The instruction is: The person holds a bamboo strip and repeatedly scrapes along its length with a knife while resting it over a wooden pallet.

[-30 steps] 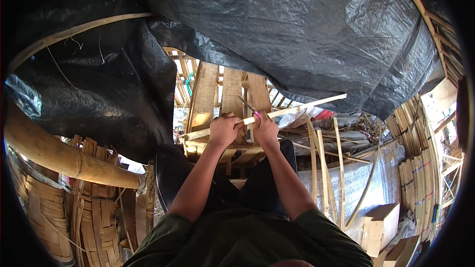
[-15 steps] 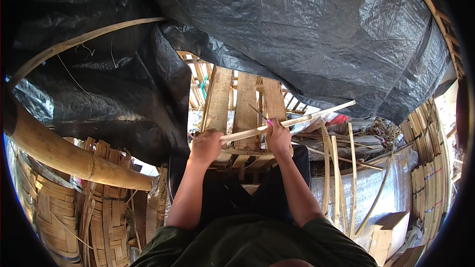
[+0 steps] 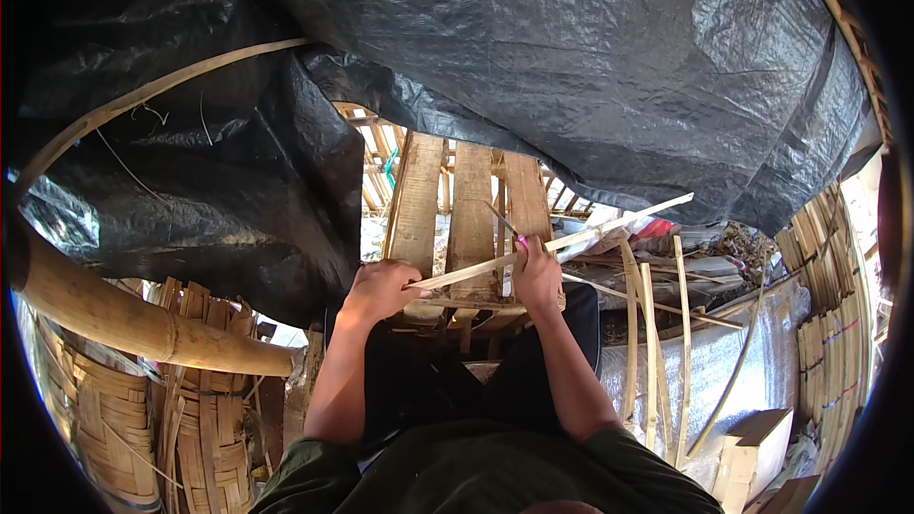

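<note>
1. Head view, left hand: The left hand [image 3: 381,290] is clamping the near end of the pale strip [image 3: 609,226], fingers closed around it. For good control, this hand should be keeping the strip from rolling.
2. Head view, right hand: The right hand [image 3: 538,276] is closing on the handle of the knife [image 3: 502,217], with the strip crossing at its fingers. How the fingers are sharing strip and knife, one cannot tell.
3. Head view, strip: The strip is lying slantwise between the hands, above the near edge of the slatted bench [image 3: 471,181]; its free end is extending rightward past the right hand. Steady support should be limiting flex.
4. Head view, knife: The blade is pointing up and away from the body. A shallow, even angle should be preventing deep bites, with the left fingers staying out of line.
5. Head view, clearance: Upright strips [image 3: 649,352] are standing beside the right forearm; the elbow should be avoiding them.
</note>
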Available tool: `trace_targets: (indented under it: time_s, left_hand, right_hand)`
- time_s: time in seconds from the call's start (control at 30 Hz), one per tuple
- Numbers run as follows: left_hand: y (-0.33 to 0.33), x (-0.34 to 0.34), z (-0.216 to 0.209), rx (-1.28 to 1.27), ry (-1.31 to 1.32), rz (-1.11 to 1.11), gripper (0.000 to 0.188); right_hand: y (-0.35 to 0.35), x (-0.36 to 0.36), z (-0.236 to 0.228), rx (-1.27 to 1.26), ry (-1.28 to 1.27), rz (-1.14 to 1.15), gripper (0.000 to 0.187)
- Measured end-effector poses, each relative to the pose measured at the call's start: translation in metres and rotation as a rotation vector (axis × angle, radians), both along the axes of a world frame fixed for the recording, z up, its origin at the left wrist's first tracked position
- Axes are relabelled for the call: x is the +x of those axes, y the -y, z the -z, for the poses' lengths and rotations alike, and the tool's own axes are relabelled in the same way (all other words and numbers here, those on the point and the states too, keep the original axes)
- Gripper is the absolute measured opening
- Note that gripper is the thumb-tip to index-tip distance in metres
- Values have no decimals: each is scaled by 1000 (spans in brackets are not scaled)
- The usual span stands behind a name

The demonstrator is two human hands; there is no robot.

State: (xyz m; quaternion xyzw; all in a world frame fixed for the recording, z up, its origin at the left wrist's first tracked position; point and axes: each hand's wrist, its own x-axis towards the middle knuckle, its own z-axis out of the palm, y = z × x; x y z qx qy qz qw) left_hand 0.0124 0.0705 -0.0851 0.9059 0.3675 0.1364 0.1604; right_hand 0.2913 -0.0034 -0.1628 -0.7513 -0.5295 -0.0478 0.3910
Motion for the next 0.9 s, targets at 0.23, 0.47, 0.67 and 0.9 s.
trace_targets:
  time_s: [0.23, 0.47, 0.67, 0.9]
  left_hand:
    - [8, -20, 3, 9, 54, -47, 23]
    - [19, -63, -14, 33, 131, -89, 23]
    - [48, -98, -42, -99, 61, -182, 22]
    - [65, -136, -52, -253, -29, -401, 22]
  right_hand:
    - [2, 2, 0, 6, 17, 11, 19]
    - [3, 3, 0, 44, -26, -9, 21]
    - [4, 5, -5, -97, -27, -144, 20]
    - [6, 6, -3, -21, -54, -119, 17]
